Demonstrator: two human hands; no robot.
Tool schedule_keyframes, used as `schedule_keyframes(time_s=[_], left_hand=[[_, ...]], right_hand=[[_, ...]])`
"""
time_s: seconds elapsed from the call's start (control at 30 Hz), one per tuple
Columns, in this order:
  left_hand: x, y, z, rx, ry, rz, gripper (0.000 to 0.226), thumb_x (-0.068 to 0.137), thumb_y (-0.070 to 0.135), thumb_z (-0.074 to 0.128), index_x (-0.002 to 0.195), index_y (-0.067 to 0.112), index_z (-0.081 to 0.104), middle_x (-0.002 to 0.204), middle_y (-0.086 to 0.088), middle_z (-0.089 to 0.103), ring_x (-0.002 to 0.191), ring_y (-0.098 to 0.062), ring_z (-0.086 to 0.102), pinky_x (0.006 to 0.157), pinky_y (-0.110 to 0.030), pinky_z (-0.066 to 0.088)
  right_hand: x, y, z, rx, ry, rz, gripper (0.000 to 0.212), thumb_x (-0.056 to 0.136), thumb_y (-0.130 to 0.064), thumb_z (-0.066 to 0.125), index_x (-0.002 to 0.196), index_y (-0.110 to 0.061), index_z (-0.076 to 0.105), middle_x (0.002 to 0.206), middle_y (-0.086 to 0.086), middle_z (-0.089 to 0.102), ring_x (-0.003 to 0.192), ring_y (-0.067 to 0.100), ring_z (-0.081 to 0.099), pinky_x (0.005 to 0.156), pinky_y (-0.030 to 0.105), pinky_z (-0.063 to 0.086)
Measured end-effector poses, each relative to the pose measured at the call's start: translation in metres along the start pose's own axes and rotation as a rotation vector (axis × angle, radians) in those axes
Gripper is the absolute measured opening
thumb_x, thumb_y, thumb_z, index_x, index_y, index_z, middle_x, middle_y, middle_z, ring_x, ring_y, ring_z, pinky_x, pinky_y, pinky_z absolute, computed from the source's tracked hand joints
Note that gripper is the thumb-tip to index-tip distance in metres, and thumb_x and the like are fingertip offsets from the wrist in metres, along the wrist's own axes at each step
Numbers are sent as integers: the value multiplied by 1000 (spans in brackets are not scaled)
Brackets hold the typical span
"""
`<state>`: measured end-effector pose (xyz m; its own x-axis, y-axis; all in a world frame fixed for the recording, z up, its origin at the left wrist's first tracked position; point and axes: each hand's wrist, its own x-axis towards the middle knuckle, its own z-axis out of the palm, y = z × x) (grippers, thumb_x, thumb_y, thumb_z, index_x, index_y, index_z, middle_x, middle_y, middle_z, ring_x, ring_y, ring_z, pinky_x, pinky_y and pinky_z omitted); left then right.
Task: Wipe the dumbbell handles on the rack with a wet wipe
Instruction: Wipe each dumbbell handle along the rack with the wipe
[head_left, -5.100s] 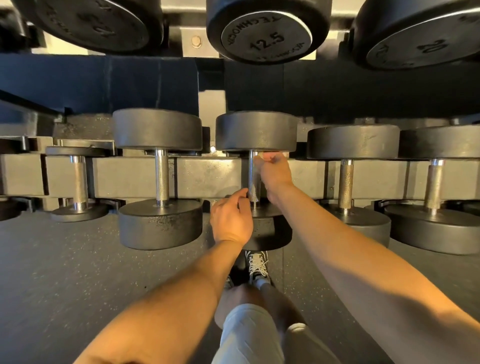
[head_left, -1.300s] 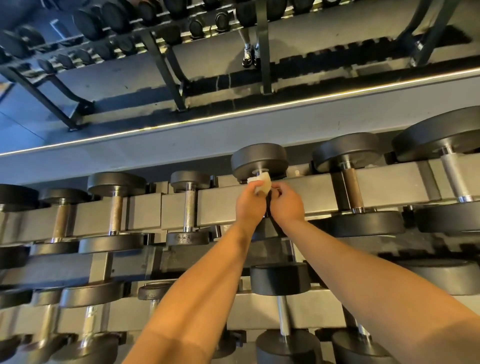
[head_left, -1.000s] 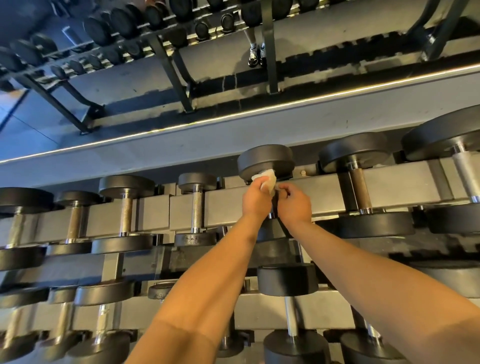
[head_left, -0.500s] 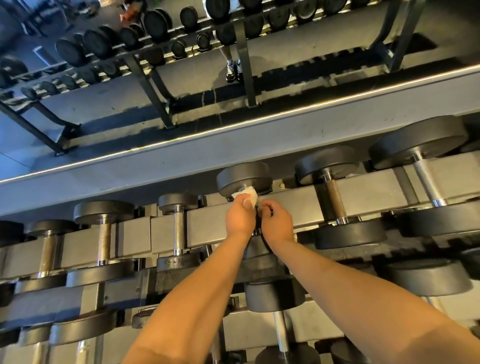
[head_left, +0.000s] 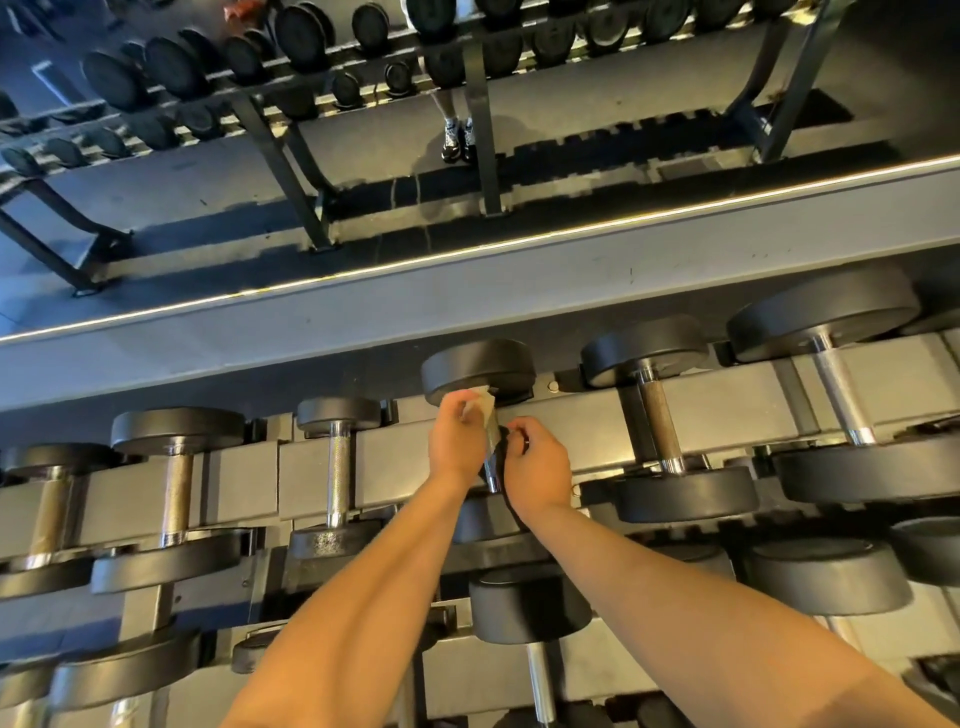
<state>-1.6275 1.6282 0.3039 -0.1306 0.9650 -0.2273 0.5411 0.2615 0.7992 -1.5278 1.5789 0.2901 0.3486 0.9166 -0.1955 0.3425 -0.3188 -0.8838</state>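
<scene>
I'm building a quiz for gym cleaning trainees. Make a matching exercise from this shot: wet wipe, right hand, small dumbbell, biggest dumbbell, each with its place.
1 wet wipe
2 right hand
3 small dumbbell
4 biggest dumbbell

A far right of the row
B on the handle, below the wipe
C pinched by the left hand
D just left of both hands

Pairs: 1-C, 2-B, 3-D, 4-A.

Left hand (head_left: 457, 441), right hand (head_left: 537, 467) and wipe (head_left: 480, 402) cover most of the middle handle (head_left: 491, 449); dumbbells (head_left: 47, 499) at the left edge are cut off.
</scene>
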Motion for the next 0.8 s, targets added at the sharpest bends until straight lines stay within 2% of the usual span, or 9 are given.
schedule_keyframes(time_s=[0.07, 0.13, 0.23, 0.33, 0.47, 0.57, 0.7, 0.8], left_hand=[[3, 3, 4, 16, -30, -28, 15, 101, 20, 51, 113, 19, 61, 105, -1, 65, 99, -23, 63, 80, -29, 45], [-3, 2, 4, 68, -44, -69, 12, 100, 22, 47, 106, 22, 57, 97, -2, 65, 87, -22, 63, 67, -29, 43], [-19, -10, 2, 63, -82, -109, 13, 101, 24, 47, 108, 20, 57, 90, -2, 67, 76, -17, 63, 57, -27, 42], [-27, -15, 0, 38, -90, -139, 14, 101, 26, 51, 110, 18, 59, 92, -3, 68, 77, -15, 65, 58, -26, 44], [-17, -7, -3, 37, -42, -20, 12, 104, 23, 45, 106, 21, 57, 84, 9, 60, 74, -4, 58, 59, -19, 39], [-2, 7, 0, -16, -22, 15, 18, 103, 30, 45, 110, 24, 60, 89, 7, 63, 83, -13, 65, 62, -19, 42], [-15, 9, -2, 22, -105, 30, 11, 104, 25, 45, 109, 25, 56, 85, 9, 60, 75, -9, 60, 59, -17, 41], [-30, -8, -9, 58, -176, 18, 13, 104, 25, 47, 96, 31, 55, 86, 7, 61, 78, -11, 60, 63, -23, 41]], right_hand=[[1, 2, 2, 6, 10, 6, 21, 104, -20, 46, 112, -22, 65, 101, -3, 67, 93, 15, 63, 81, 33, 55], [1, 3, 2, 16, 6, 14, 20, 103, -20, 46, 111, -24, 64, 101, -4, 66, 94, 15, 63, 82, 34, 56], [0, 0, 1, -15, -3, 12, 19, 102, -19, 49, 111, -23, 64, 102, -4, 66, 95, 15, 61, 80, 29, 53], [0, -2, 1, -62, -13, 10, 20, 102, -19, 50, 114, -25, 64, 106, -4, 65, 97, 14, 60, 80, 27, 51], [1, 0, 3, -68, -16, -4, 19, 102, -19, 49, 113, -24, 64, 106, -4, 65, 96, 14, 61, 81, 28, 53], [2, 2, 3, -50, -10, -1, 20, 102, -19, 48, 112, -22, 65, 105, -2, 66, 95, 15, 62, 83, 33, 56], [2, 4, 2, 5, -8, 3, 18, 102, -18, 49, 108, -23, 65, 100, -4, 65, 94, 12, 62, 81, 27, 54], [1, 4, 2, 11, -11, -10, 17, 101, -19, 52, 109, -24, 65, 102, -6, 65, 95, 11, 62, 82, 27, 54]])
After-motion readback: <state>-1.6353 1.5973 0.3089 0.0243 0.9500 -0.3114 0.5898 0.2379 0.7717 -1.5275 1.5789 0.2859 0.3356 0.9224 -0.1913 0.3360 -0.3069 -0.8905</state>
